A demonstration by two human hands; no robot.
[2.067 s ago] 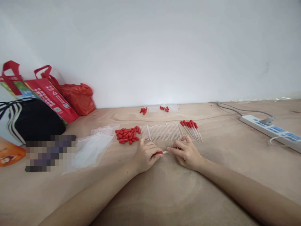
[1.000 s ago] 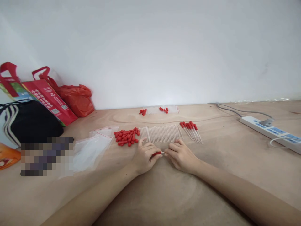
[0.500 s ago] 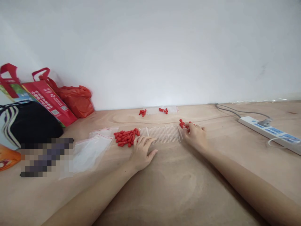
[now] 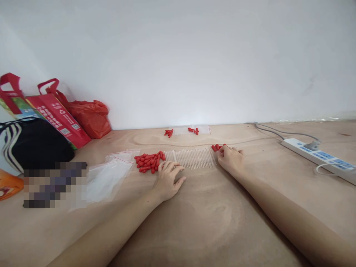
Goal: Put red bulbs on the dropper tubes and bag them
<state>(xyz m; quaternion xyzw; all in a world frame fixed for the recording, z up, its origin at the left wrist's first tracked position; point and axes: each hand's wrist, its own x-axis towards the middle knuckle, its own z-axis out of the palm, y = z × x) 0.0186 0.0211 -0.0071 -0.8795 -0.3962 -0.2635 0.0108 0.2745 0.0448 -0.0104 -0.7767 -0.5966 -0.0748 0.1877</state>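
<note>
red bulbs (image 4: 217, 147) | just beyond right grip (image 4: 230, 159) | partly hidden behind it

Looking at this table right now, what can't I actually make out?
All in the head view:
The bare right hand hides whatever lies beneath it by the rounded red bulbs, and whether it grips anything.
The bare left hand covers some ends of the thin clear tubes.
The left edge cuts off the shiny orange packet.
Pixelation masks the dark elongated object.
</note>
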